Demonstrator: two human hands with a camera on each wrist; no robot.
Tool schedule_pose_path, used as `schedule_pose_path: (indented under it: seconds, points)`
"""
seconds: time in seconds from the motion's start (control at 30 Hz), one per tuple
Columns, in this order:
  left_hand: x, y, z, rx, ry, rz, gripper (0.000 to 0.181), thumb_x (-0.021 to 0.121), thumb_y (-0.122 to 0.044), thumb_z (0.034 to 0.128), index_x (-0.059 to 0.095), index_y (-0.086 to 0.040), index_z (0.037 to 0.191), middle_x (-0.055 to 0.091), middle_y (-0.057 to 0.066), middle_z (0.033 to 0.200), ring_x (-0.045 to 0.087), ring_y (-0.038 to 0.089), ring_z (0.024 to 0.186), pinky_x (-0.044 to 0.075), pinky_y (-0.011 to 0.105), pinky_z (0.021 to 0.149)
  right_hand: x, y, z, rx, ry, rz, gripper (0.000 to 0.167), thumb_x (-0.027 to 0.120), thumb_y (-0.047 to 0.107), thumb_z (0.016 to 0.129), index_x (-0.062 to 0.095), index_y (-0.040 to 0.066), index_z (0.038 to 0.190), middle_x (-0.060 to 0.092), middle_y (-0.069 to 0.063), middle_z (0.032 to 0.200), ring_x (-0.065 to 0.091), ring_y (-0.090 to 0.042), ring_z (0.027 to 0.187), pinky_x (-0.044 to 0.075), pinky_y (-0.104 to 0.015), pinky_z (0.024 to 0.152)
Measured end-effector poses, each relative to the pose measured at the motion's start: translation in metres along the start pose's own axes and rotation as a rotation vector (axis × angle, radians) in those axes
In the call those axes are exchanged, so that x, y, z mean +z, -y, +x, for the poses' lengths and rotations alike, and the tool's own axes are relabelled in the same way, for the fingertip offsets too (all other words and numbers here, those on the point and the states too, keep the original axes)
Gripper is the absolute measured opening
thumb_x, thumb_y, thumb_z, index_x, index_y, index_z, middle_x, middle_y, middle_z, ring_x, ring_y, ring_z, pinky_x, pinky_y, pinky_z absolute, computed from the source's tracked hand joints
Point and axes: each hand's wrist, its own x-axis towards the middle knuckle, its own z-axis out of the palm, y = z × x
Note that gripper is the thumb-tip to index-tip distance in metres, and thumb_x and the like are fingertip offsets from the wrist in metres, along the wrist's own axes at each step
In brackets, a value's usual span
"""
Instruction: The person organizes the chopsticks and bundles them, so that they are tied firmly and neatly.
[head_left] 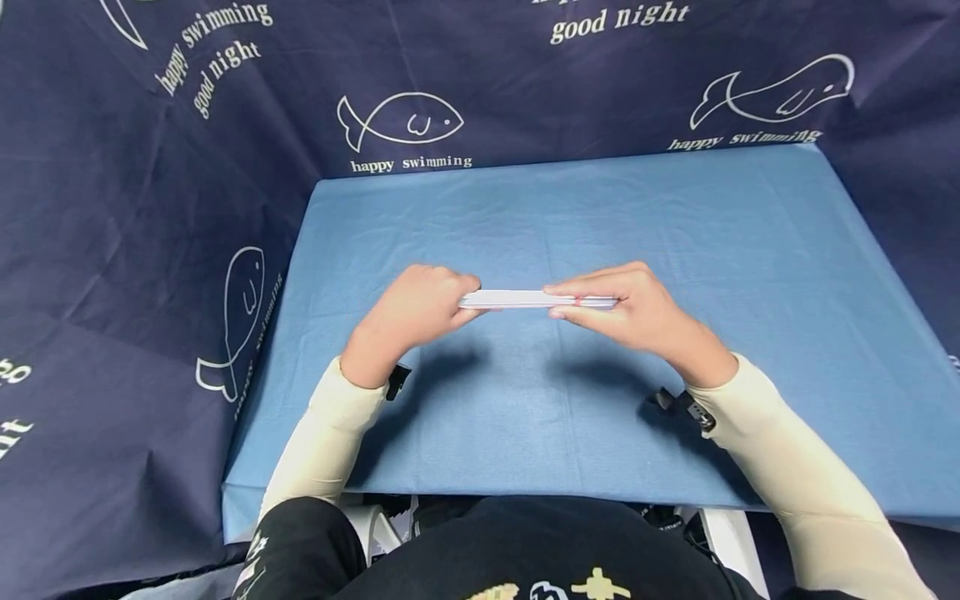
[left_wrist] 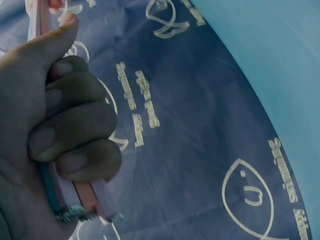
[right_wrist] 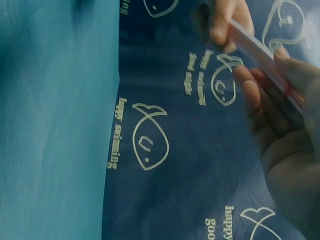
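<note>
Cloth (head_left: 570, 92) in navy, printed with white fish outlines and lettering, is hung behind and to the left of the table (head_left: 675, 225), which is covered in plain blue. A black shirt (head_left: 450, 542) is seen at the near edge, and both forearms are covered by cream sleeves (head_left: 795, 475). Both hands are raised above the table, with shadows cast on the blue below. By the left hand (head_left: 416, 308), one end of a slim bundle (head_left: 513, 299) is gripped, the fingers curled round it. By the right hand (head_left: 645, 312), the other end is pinched between thumb and fingers. The bundle is held level between the hands, its pale middle exposed. In the left wrist view, teal, lilac and orange pieces are seen jutting past the little finger, their tips ragged; what they are cannot be told. Around the bundle, at the right hand's grasp, a narrow red band (head_left: 577, 301) is seen.
</note>
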Motion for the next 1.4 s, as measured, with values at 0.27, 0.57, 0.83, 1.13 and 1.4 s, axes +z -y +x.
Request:
schedule_pose_path:
  seconds: [0.27, 0.57, 0.83, 1.13, 1.4]
  points:
    - [0.001, -0.001, 0.001, -0.04, 0.016, -0.028, 0.046, 0.069, -0.048, 0.1007, 0.054, -0.017, 0.07, 0.039, -0.006, 0.059, 0.039, 0.016, 0.053, 0.034, 0.034, 0.051, 0.002, -0.003, 0.002, 0.051, 0.079, -0.031, 0.044, 0.087, -0.004, 0.08, 0.08, 0.01, 0.121, 0.082, -0.008, 0.11, 0.071, 0.001, 0.086, 0.05, -0.016, 0.071]
    - [-0.004, 0.006, -0.002, -0.078, 0.059, -0.032, 0.042, 0.067, -0.046, 0.1022, 0.057, -0.017, 0.073, 0.043, -0.004, 0.061, 0.044, 0.018, 0.056, 0.04, 0.037, 0.054, -0.009, 0.0, -0.004, 0.108, -0.046, -0.043, 0.046, 0.093, -0.007, 0.07, 0.083, 0.012, 0.11, 0.082, -0.005, 0.099, 0.068, -0.002, 0.081, 0.049, -0.015, 0.072]
    - [-0.005, 0.008, -0.003, -0.07, 0.028, -0.006, 0.041, 0.068, -0.046, 0.1014, 0.058, -0.017, 0.075, 0.046, -0.003, 0.061, 0.048, 0.021, 0.055, 0.043, 0.04, 0.055, -0.011, -0.002, -0.004, 0.018, -0.08, 0.067, 0.032, 0.084, -0.018, 0.074, 0.083, 0.001, 0.1, 0.081, -0.007, 0.099, 0.071, -0.007, 0.082, 0.051, -0.016, 0.07]
    - [-0.006, 0.008, -0.006, -0.039, -0.06, 0.077, 0.045, 0.073, -0.049, 0.0976, 0.056, -0.016, 0.073, 0.045, -0.003, 0.059, 0.043, 0.019, 0.05, 0.036, 0.038, 0.049, -0.008, -0.005, -0.003, 0.03, 0.039, 0.079, 0.038, 0.074, -0.017, 0.085, 0.079, 0.0, 0.119, 0.07, -0.005, 0.104, 0.058, -0.011, 0.086, 0.044, -0.022, 0.074]
    - [-0.003, 0.008, -0.005, -0.078, -0.079, 0.06, 0.044, 0.073, -0.051, 0.0963, 0.058, -0.015, 0.077, 0.051, -0.001, 0.06, 0.053, 0.023, 0.054, 0.041, 0.041, 0.05, -0.006, -0.007, -0.004, 0.126, -0.078, 0.048, 0.037, 0.079, -0.018, 0.08, 0.079, -0.002, 0.113, 0.073, 0.005, 0.093, 0.06, -0.005, 0.072, 0.042, -0.018, 0.059]
